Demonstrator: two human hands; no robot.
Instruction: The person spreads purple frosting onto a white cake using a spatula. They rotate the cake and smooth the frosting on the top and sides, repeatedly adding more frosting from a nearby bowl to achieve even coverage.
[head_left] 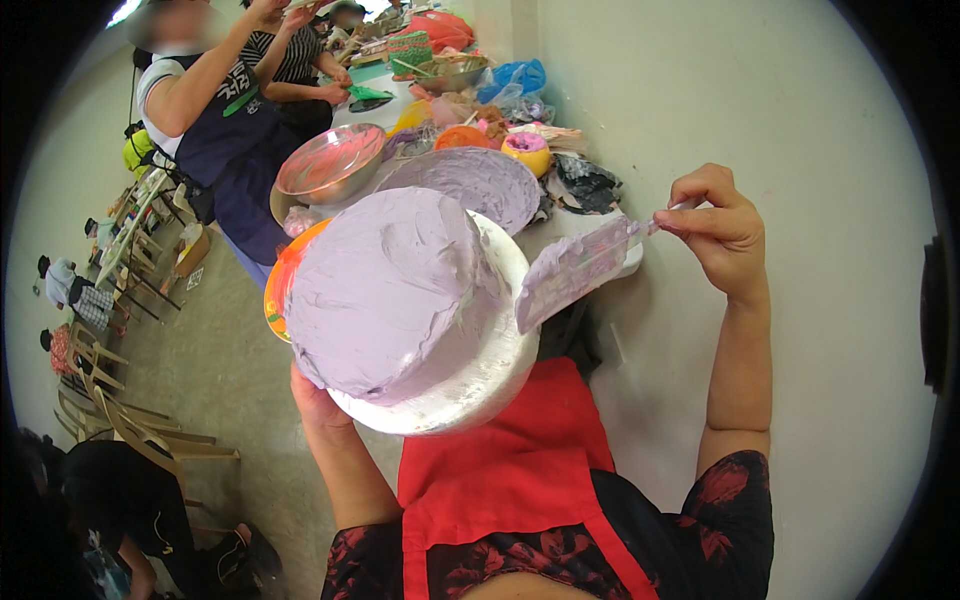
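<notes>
A round cake (385,290) coated in lilac icing is tilted in front of me, its top swirled and uneven. It sits on a thick, silvery-white round base (490,370), whose side is partly bare. My left hand (318,400) holds up that base from below at its left edge; most of its fingers are hidden behind it. Out to the right, my right hand (715,220) pinches the handle of a wide icing spatula (585,265). Lilac icing covers the blade, and its tip is close to the right side of the base.
Behind the cake, a metal bowl (332,165) smeared with pink and a large lilac-smeared bowl (475,180) stand on a cluttered table. A yellow cup (527,152) and a black plastic bag (585,182) lie beyond. A person in a navy apron (235,130) stands at left; a wall (840,300) runs along my right.
</notes>
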